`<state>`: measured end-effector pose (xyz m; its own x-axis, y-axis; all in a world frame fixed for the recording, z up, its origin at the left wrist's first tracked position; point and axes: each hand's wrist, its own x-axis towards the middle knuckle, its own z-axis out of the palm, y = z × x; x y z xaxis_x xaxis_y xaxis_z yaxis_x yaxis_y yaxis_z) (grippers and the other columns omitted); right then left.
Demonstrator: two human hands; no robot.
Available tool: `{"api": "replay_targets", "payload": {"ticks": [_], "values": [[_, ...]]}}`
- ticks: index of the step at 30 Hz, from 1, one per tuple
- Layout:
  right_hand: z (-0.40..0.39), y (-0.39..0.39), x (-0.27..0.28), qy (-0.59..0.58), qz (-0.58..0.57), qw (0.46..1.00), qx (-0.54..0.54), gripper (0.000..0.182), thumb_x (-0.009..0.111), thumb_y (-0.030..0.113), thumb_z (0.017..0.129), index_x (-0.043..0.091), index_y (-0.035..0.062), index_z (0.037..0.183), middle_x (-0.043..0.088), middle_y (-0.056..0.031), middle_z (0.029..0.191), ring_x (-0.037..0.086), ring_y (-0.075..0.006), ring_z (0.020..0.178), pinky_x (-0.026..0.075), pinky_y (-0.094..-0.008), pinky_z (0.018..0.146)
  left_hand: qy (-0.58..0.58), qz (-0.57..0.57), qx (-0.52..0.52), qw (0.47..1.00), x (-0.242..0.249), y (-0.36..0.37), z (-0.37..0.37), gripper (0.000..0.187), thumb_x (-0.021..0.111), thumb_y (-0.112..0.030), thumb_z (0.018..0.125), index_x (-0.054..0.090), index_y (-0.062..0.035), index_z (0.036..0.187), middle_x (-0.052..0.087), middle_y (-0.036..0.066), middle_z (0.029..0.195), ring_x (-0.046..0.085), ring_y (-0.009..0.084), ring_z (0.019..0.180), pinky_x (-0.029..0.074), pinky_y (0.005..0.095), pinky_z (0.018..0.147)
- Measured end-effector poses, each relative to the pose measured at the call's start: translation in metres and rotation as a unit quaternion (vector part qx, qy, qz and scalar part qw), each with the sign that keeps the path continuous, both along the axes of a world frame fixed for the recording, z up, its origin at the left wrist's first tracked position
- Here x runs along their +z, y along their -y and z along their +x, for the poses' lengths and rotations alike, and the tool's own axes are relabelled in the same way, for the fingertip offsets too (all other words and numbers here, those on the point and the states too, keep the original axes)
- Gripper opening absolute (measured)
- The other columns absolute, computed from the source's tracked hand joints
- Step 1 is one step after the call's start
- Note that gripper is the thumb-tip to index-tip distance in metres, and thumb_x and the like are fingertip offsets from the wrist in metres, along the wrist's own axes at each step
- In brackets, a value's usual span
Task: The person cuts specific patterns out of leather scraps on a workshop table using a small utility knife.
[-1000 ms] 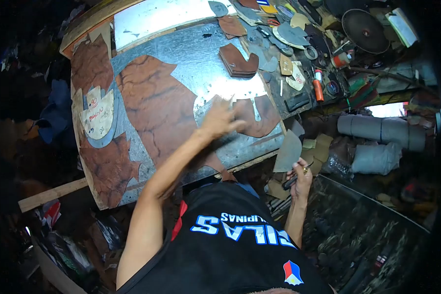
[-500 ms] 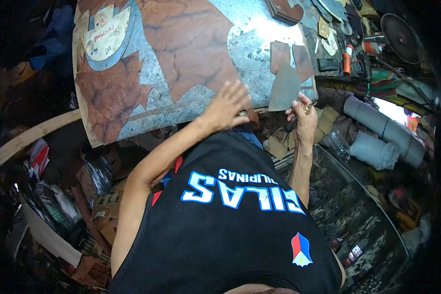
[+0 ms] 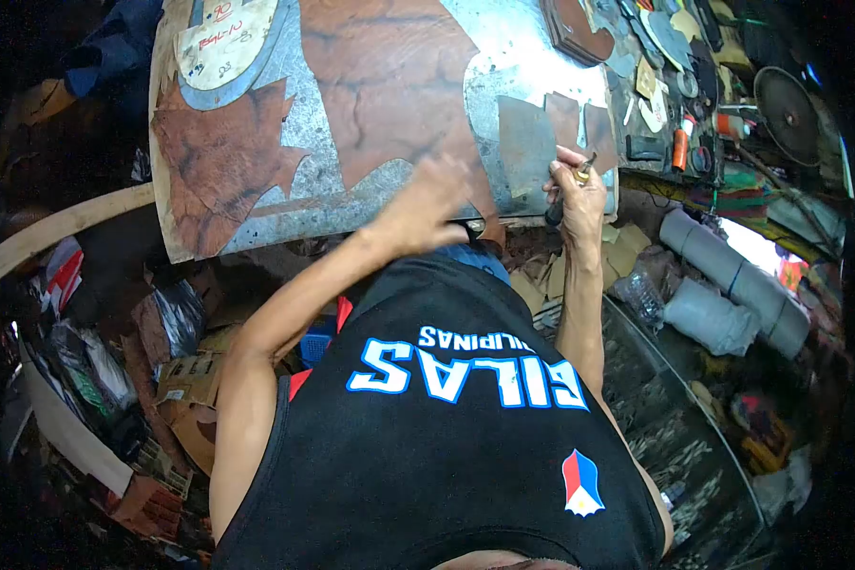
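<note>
My right hand [image 3: 584, 195] is closed around a slim pointed tool with a brass collar [image 3: 584, 174] and a dark handle that shows below the fingers. Its fingertips are right at the lower right edge of a grey flat template [image 3: 526, 142], which overlaps the table's front part. My left hand [image 3: 427, 209], smeared a little by motion, has its thumb apart from the fingers and holds nothing visible. It hovers by the front edge, over the lower end of a large brown leather piece [image 3: 394, 95].
A metal-topped table [image 3: 318, 180] carries another leather piece [image 3: 223, 166], a white marked pattern [image 3: 223, 47], small leather pieces [image 3: 562, 116] and a stack of brown cut pieces [image 3: 579, 33]. An orange bottle [image 3: 680, 147] and tools stand at right. Wrapped rolls [image 3: 731, 275] lie beyond.
The grey template has shifted left and up, away from the front edge, and looks squarer to the table. My right hand has moved slightly up; my left hand stays near the front edge.
</note>
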<state>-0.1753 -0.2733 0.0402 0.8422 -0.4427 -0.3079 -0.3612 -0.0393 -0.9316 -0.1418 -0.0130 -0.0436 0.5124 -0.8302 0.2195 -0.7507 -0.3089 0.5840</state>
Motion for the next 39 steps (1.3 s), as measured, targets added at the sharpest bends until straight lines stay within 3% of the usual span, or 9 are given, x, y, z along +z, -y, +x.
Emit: {"api": "replay_targets", "payload": {"ticks": [1,3,6,9,12,15,17,18,39], "values": [[0.009,0.000,0.002,-0.002,0.002,1.000,0.006,0.027,0.064,0.008,0.090,0.063,-0.0018,0.115,0.065,-0.0045,0.087,0.061,-0.0085,0.065,0.045,-0.0208,0.052,0.000,-0.002,-0.097,0.995,0.001,0.009,-0.015,0.064,0.052,-0.053,0.093,0.050,-0.0034,0.133,0.040,0.022,0.146,0.031,0.0393,0.140,0.022,0.0533,0.116],[0.030,-0.003,0.009,-0.063,-0.029,0.995,0.065,0.026,0.065,0.009,0.090,0.065,-0.0016,0.113,0.065,-0.0039,0.085,0.060,-0.0079,0.065,0.045,-0.0206,0.053,-0.076,-0.092,-0.084,0.989,0.006,0.011,-0.033,0.044,0.065,-0.036,0.089,0.062,-0.0027,0.117,0.058,0.019,0.128,0.049,0.0343,0.128,0.038,0.0460,0.109],[0.053,-0.008,-0.004,-0.107,-0.043,0.982,0.148,0.024,0.064,0.009,0.089,0.067,-0.0017,0.110,0.064,-0.0020,0.079,0.056,-0.0076,0.065,0.045,-0.0227,0.056,-0.029,-0.104,0.121,0.987,0.020,-0.015,-0.009,0.041,0.074,-0.022,0.081,0.063,-0.0019,0.115,0.060,0.018,0.125,0.053,0.0361,0.123,0.042,0.0467,0.105],[0.063,-0.020,-0.034,-0.099,-0.044,0.961,0.255,0.024,0.063,0.006,0.086,0.069,-0.0011,0.108,0.063,-0.0012,0.077,0.055,-0.0095,0.067,0.047,-0.0260,0.062,-0.023,-0.030,0.312,0.949,0.020,-0.028,-0.004,0.054,0.077,-0.027,0.079,0.060,-0.0001,0.121,0.055,0.020,0.132,0.048,0.0390,0.128,0.042,0.0472,0.104],[0.074,-0.036,-0.042,-0.116,-0.053,0.942,0.312,0.026,0.062,0.008,0.085,0.069,-0.0010,0.108,0.065,-0.0025,0.076,0.057,-0.0118,0.069,0.049,-0.0281,0.065,-0.041,-0.013,0.366,0.930,0.020,-0.015,-0.009,0.060,0.078,-0.034,0.078,0.059,-0.0002,0.124,0.051,0.020,0.136,0.043,0.0393,0.131,0.037,0.0493,0.108],[0.075,-0.042,-0.042,-0.146,-0.106,0.921,0.346,0.030,0.062,0.010,0.084,0.068,-0.0009,0.111,0.067,-0.0116,0.084,0.064,-0.0220,0.075,0.051,-0.0347,0.071,-0.017,0.029,0.387,0.922,0.011,-0.002,-0.015,0.062,0.077,-0.039,0.077,0.059,-0.0011,0.123,0.050,0.019,0.137,0.041,0.0390,0.133,0.030,0.0522,0.111],[0.071,-0.038,-0.048,0.020,-0.271,0.885,0.377,0.034,0.062,0.011,0.083,0.066,-0.0011,0.115,0.064,-0.0218,0.096,0.065,-0.0349,0.087,0.052,-0.0418,0.077,-0.015,0.036,0.396,0.917,0.007,0.001,-0.016,0.061,0.076,-0.042,0.078,0.060,-0.0027,0.121,0.049,0.019,0.138,0.039,0.0388,0.134,0.027,0.0543,0.112],[0.067,-0.034,-0.047,0.016,-0.281,0.881,0.379,0.038,0.062,0.011,0.082,0.064,-0.0003,0.118,0.060,-0.0255,0.102,0.062,-0.0419,0.093,0.051,-0.0459,0.080,-0.014,0.045,0.403,0.914,0.005,0.002,-0.017,0.060,0.076,-0.042,0.078,0.061,-0.0034,0.121,0.048,0.019,0.140,0.039,0.0389,0.135,0.027,0.0543,0.112],[0.027,0.000,-0.036,-0.010,-0.294,0.799,0.525,0.059,0.062,0.010,0.080,0.048,0.0059,0.138,0.055,-0.0205,0.098,0.063,-0.0402,0.079,0.053,-0.0479,0.070,-0.009,0.064,0.460,0.886,0.004,0.020,-0.029,0.083,0.079,-0.049,0.072,0.048,-0.0040,0.135,0.047,0.016,0.144,0.035,0.0384,0.139,0.023,0.0556,0.114]]}}
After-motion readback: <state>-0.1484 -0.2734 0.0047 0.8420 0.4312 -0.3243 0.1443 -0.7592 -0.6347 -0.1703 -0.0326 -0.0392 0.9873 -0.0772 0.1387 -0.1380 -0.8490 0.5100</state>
